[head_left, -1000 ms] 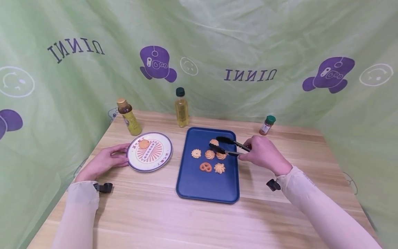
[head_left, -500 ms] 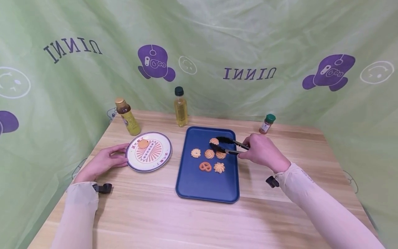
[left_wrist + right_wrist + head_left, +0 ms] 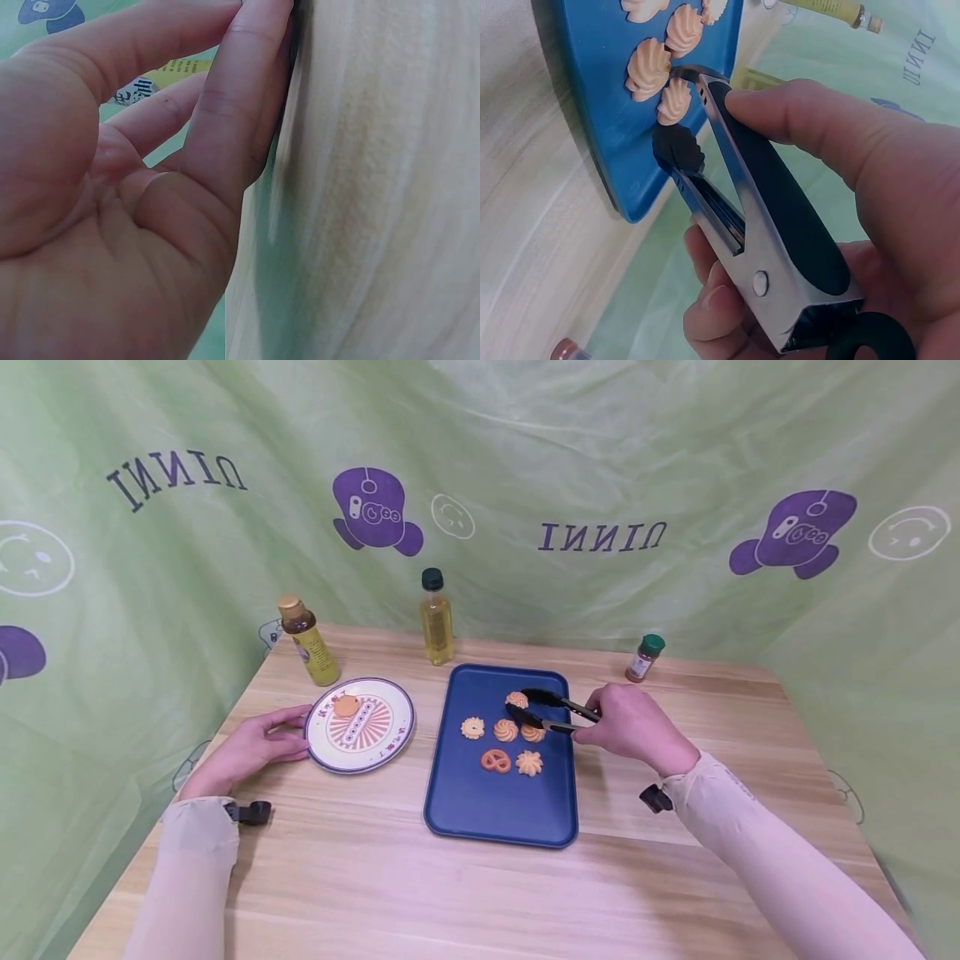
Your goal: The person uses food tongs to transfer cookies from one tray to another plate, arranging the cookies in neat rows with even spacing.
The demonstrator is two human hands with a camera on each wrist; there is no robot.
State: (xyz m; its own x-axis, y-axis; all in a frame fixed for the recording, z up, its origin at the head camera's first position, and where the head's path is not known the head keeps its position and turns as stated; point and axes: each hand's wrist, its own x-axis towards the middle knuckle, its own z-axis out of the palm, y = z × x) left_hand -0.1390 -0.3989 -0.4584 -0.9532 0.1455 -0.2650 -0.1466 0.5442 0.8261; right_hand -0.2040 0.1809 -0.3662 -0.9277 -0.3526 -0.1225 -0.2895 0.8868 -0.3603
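In the head view, my right hand [image 3: 633, 722] grips the tongs [image 3: 769, 225], thumb on one arm and fingers on the other. Their dark tips stand apart, on either side of the rearmost swirl cookie [image 3: 516, 700], over the blue tray [image 3: 495, 814]. More cookies lie close by: two swirls, a ring-shaped one [image 3: 472, 728], a pretzel-shaped one [image 3: 496, 761] and a star-shaped one [image 3: 529, 763]. My left hand [image 3: 247, 747] touches the left rim of the white patterned plate [image 3: 382, 714], fingers loosely extended. A round cookie [image 3: 347, 706] lies on it.
A gold-capped bottle [image 3: 318, 656] stands behind the plate. An oil bottle [image 3: 437, 631] is behind the tray's left corner, and a green-lidded spice jar [image 3: 645, 660] stands at the back right. A green curtain [image 3: 487, 593] hangs behind the wooden table [image 3: 360, 877].
The head view has shifted slightly. Both hands, the tongs, the plate and the cookies stay practically where they were.
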